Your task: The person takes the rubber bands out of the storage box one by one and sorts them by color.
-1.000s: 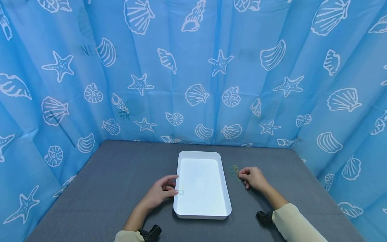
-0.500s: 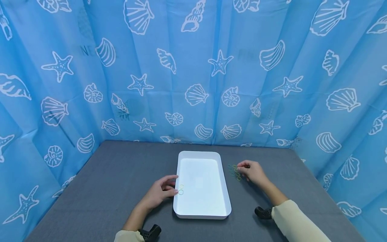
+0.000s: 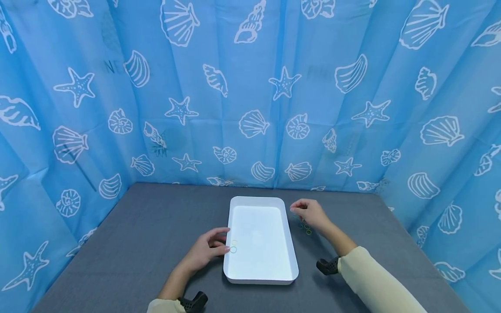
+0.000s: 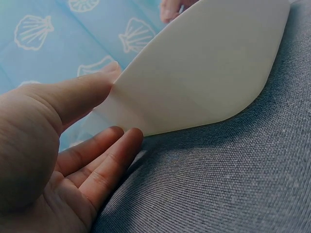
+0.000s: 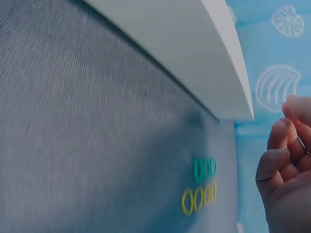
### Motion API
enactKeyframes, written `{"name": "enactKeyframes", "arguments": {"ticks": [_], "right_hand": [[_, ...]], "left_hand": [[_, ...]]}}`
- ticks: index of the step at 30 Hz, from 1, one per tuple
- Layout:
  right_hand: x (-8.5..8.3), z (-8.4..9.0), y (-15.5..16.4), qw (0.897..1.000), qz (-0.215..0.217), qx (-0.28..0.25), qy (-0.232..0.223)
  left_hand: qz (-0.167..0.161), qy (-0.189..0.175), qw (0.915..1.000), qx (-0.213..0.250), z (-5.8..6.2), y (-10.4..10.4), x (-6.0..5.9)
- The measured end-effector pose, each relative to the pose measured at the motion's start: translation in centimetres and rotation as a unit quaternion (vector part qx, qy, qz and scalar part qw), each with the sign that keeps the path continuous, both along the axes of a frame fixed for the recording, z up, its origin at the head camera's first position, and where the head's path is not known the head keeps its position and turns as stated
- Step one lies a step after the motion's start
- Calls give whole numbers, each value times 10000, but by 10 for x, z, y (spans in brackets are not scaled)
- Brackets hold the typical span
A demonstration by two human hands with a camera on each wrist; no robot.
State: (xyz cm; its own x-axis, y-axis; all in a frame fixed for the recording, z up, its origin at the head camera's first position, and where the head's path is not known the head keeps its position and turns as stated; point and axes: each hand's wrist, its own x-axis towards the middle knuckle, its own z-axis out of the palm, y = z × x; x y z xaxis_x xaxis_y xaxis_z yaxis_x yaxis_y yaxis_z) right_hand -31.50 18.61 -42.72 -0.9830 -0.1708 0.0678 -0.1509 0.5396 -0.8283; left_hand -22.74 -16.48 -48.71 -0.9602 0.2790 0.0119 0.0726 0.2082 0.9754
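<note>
- The left hand rests on the grey table with relaxed, nearly straight fingers against the left rim of the white tray; in the left wrist view the thumb lies along the tray's outer wall and nothing is gripped.
- Just off those fingertips, inside the tray near its left edge, lie two small rings, one pale yellow and one green. I judge these to be the share of the work already finished.
- The rest of the tray floor, away from the left hand, shows nothing else lying in it.
- The right hand is raised just beyond the tray's far right corner, fingers curled with thumb and forefinger drawn together as in a pinch. Whether a ring sits in the pinch is too small to tell.
- Below and beside that hand, on the table, remain the loose rings: the right wrist view shows a green row above a yellow row, well clear of the fingers.
- By my reckoning the work is early: two rings in, most of the cluster left outside.
</note>
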Motion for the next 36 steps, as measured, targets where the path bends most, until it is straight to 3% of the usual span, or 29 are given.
{"name": "enactKeyframes", "arguments": {"ticks": [11, 20, 28, 36], "right_hand": [[-8, 4, -42, 9995, 240, 2, -204], [-11, 8, -68, 9968, 705, 157, -351], [-10, 7, -89, 9838, 1483, 949, -334], [-10, 1, -107, 9748, 1885, 1110, -449]], "left_hand": [[-54, -21, 10000, 48, 2, -1, 2], [-29, -30, 10000, 12, 1, -1, 0], [-21, -32, 9999, -118, -3, -3, -3], [-27, -20, 9999, -103, -2, -3, -3]]}}
